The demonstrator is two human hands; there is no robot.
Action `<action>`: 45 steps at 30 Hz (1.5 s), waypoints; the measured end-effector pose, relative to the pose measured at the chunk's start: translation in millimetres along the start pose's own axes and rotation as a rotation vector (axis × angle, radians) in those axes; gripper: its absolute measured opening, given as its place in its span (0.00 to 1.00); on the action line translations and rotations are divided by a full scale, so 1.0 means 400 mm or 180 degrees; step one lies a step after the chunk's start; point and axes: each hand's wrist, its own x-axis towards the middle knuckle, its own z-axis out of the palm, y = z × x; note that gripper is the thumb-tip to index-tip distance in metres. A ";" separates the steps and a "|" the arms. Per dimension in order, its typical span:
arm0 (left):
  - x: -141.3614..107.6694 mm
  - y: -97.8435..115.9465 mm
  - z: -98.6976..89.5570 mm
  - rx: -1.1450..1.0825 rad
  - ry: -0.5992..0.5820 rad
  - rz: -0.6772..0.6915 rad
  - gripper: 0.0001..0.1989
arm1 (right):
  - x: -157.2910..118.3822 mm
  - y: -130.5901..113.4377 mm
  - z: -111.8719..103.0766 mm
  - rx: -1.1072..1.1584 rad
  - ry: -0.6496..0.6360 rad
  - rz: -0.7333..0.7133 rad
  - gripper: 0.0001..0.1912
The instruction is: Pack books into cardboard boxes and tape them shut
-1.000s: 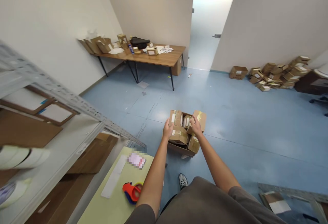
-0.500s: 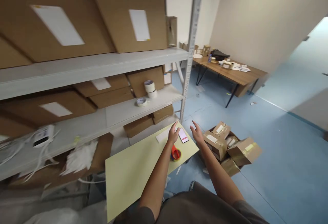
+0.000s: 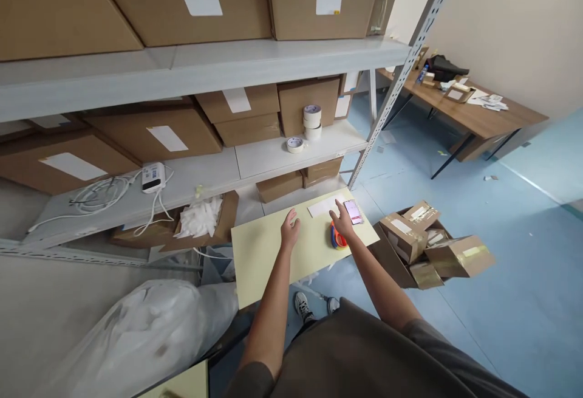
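My left hand (image 3: pixel 290 229) hovers over the pale yellow tabletop (image 3: pixel 257 252) with its thumb and fingers apart and nothing in it. To its right, my right hand (image 3: pixel 341 220) is also open and empty, above the table's right end. Partly hidden behind my right hand and wrist is a red and blue tape dispenser (image 3: pixel 337 239). Just beyond that hand lies a phone (image 3: pixel 352 212) with its screen lit. A white sheet or card (image 3: pixel 322 205) rests at the table's back edge, between the two hands.
Grey shelving (image 3: pixel 273 61) holds large cardboard boxes and several tape rolls (image 3: pixel 312 123). On the lower shelf sits a white power strip (image 3: pixel 153 177) with cables. An open carton of small boxes (image 3: pixel 405 237) stands on the floor at right. A filled plastic bag (image 3: pixel 150 331) is at left.
My view has swung left and down. Both hands have shifted leftward over the table; the right one, earlier beyond its right edge, is now above it. Both stay open.
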 end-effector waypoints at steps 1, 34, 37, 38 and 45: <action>-0.018 -0.021 0.004 -0.0003 0.0019 -0.0091 0.29 | -0.009 0.025 -0.005 -0.0032 0.0000 0.0056 0.38; -0.337 -0.281 0.179 0.0155 0.0084 -0.0710 0.19 | -0.115 0.347 0.020 -0.2681 -0.1418 0.1159 0.33; -0.283 -0.207 0.137 0.0032 0.0074 -0.0495 0.19 | -0.079 0.266 0.002 -0.2632 -0.1163 0.0575 0.32; -0.263 -0.178 0.120 0.0018 0.0088 -0.0402 0.19 | -0.061 0.231 -0.005 -0.2583 -0.1072 0.0343 0.31; -0.110 0.109 -0.046 -0.0006 0.0152 0.0485 0.19 | 0.034 -0.075 -0.076 -0.2020 -0.0533 -0.1834 0.13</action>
